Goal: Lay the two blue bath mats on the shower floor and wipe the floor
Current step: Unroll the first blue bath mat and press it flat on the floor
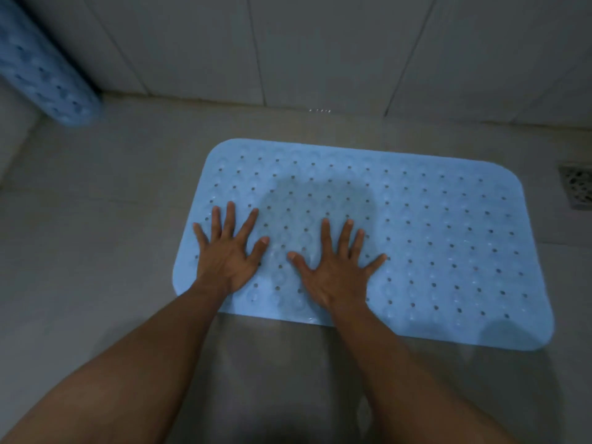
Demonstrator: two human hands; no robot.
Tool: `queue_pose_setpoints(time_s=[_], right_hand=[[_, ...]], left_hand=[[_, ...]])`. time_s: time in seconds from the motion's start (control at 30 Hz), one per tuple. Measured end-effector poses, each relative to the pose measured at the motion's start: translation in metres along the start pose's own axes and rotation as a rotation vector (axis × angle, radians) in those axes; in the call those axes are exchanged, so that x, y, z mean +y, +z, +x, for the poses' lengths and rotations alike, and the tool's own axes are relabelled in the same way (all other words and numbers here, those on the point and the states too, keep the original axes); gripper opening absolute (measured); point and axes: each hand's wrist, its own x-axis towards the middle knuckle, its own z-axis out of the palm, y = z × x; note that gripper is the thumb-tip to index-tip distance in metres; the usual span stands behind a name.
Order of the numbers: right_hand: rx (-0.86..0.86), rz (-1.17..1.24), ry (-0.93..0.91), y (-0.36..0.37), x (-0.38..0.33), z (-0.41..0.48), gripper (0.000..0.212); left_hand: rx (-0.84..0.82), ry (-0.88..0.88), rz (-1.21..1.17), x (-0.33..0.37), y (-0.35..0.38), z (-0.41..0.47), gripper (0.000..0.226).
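Roll of blue matting, the rolled mat [48, 68], is standing tilted in the far left corner by the tiled wall [320, 43], well apart from me. My left hand [229, 254] is pressing flat on the left end of the flat mat [448, 238], fingers [229, 217] straight and spread wide. My right hand [336, 270] is pressing just beside it, fingers splayed likewise. The flat mat is lying open on the shower floor [96, 235], its far right corner reaching near the drain [576, 187].
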Motion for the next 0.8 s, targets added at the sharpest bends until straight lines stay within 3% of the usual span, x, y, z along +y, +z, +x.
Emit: queue_pose_setpoints(time_s=[0.23,0.5,0.8], right_hand=[[0.146,-0.095,0.032,0.021,-0.001,0.000,0.070],[0.100,-0.109,0.039,0.018,-0.004,0.000,0.073],[-0.035,-0.131,0.006,-0.007,-0.002,-0.001,0.075]], left_hand=[[0.012,-0.009,0.000,-0.010,0.007,-0.004,0.067],[0.027,-0.011,0.021,-0.010,0.007,-0.003,0.073],[-0.104,-0.027,0.051,-0.006,-0.004,0.001,0.073]])
